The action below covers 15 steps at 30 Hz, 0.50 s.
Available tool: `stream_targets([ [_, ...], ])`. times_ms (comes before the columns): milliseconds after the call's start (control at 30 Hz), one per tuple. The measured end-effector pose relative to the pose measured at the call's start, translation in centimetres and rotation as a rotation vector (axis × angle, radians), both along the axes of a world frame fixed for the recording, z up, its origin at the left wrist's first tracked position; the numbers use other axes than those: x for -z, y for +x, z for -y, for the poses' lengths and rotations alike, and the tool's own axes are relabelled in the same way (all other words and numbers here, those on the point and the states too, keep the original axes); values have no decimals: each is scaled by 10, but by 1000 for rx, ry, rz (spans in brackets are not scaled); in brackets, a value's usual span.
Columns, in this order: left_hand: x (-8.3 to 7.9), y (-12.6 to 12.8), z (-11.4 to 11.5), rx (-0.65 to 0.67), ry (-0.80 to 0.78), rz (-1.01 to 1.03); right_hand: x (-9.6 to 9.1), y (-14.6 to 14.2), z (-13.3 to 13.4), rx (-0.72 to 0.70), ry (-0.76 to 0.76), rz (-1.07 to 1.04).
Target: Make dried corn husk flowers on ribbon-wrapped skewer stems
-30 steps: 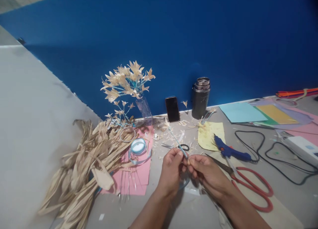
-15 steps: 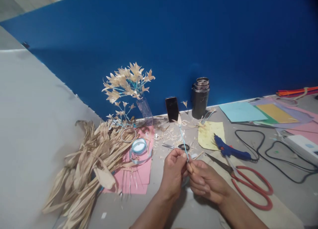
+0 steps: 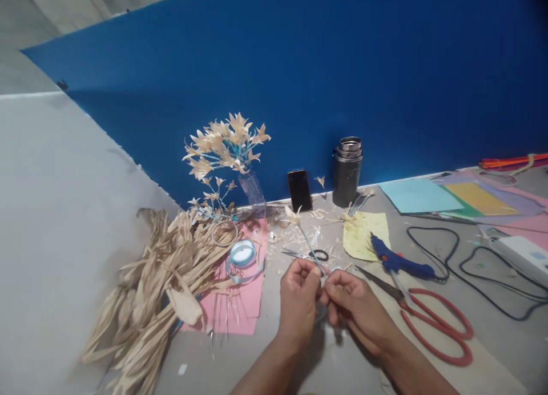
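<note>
My left hand (image 3: pixel 299 295) is closed, thumb and forefinger pinching the light-blue wrapped stem of a handmade flower (image 3: pixel 309 244). Its pale husk petals point up and away, toward the phone. At the stem's lower end, the fingers of my right hand (image 3: pixel 353 303) are pinched together; what exactly lies between the tips is mostly hidden. Something light blue shows below, partly behind my hands. Small black-handled scissors (image 3: pixel 319 255) lie just beyond my left hand. Large red-handled scissors (image 3: pixel 436 323) rest right of my right hand.
Dried corn husks (image 3: pixel 149 292) pile up at left, beside a blue ribbon roll (image 3: pixel 242 253) on pink paper (image 3: pixel 248 321). Behind stand a vase (image 3: pixel 253 189) of husk flowers, a phone (image 3: pixel 299 190) and a flask (image 3: pixel 346 172). A blue glue gun (image 3: pixel 400 262) and its cord lie at right.
The flower's head has swung left and away, so its stem leans more. My right hand's fingers have shifted slightly at the lower end. The view has turned a little.
</note>
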<state>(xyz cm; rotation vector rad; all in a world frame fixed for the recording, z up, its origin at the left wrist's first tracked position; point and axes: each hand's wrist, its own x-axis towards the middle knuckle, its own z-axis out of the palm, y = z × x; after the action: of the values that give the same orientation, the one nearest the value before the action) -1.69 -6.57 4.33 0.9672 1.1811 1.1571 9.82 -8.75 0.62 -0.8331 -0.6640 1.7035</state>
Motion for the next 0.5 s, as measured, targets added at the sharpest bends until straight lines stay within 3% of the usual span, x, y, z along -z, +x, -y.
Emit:
stream_targets([
  [267,16,-8,1,61,-30,117,-1,2,0,124,24,201],
  [400,19,-13,4,-3,-1,145,-4,3,0,245,60,475],
  [500,17,-14,6,-46,49,149,-7,3,0,255,83,555],
])
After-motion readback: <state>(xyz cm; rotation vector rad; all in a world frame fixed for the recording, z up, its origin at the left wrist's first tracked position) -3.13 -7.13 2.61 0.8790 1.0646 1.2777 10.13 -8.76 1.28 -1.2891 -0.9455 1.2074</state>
